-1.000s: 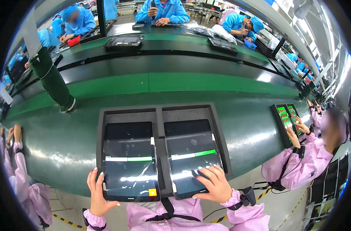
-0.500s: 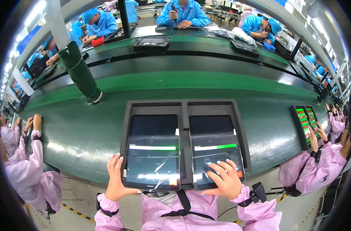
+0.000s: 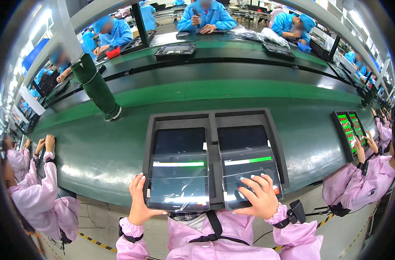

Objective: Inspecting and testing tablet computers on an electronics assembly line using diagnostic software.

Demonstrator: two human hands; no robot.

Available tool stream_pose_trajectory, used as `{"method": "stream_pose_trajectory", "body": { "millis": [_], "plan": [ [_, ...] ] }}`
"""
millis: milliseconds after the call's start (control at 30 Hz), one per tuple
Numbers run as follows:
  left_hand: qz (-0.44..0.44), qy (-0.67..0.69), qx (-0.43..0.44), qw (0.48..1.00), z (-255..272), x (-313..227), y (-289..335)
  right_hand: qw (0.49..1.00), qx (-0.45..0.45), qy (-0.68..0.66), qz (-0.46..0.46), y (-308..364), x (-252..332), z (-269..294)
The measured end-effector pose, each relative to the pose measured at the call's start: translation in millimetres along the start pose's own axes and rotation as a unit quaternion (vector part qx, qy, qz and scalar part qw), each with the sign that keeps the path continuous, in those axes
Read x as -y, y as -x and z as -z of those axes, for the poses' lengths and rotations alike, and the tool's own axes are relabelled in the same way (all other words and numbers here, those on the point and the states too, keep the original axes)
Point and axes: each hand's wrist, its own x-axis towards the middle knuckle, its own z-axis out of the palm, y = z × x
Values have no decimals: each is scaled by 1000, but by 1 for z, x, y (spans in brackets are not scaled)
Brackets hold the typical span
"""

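Note:
Two dark tablets (image 3: 178,177) lie side by side in a black two-compartment tray (image 3: 213,130) on the green bench. Both screens show a white-and-green bar across the middle, and clear film with glare covers their lower parts. My left hand (image 3: 140,201) is at the near left corner of the left tablet, its fingers along the side and the thumb stretched along the front edge. Over the lower half of the right tablet (image 3: 243,143), my right hand (image 3: 260,199) has its fingers spread, the thumb near the front edge. Fingertip contact with the screen cannot be made out.
A green-wrapped post (image 3: 95,89) stands on the bench at left. Farther right is another black tray (image 3: 333,119) with lit green-and-red screens, a co-worker's hands beside it. Co-workers in pink sit on both sides. Across the bench, people in blue work near a dark device (image 3: 175,50).
The whole scene has shifted slightly to the right in the picture. My hands keep nearly the same places at the tablets.

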Motion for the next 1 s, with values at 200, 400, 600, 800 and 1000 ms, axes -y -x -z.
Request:
{"method": "stream_pose_trajectory", "body": {
  "millis": [200,400,600,800,1000],
  "plan": [
    [7,-8,17,1000,9,-29,-5,1000,-1,0,7,3,-3,1],
    [-75,-132,40,988,-6,-62,-15,999,-10,-7,32,12,-15,8],
    [-103,-127,27,986,-19,-65,-20,994,-87,21,-60,48,-46,16],
    [-125,-166,-17,978,-25,-59,-17,994,-82,4,-66,53,-54,18],
    [-103,-141,-29,984,-27,-63,-20,997,-59,0,-43,51,-55,12]
  ]
}}
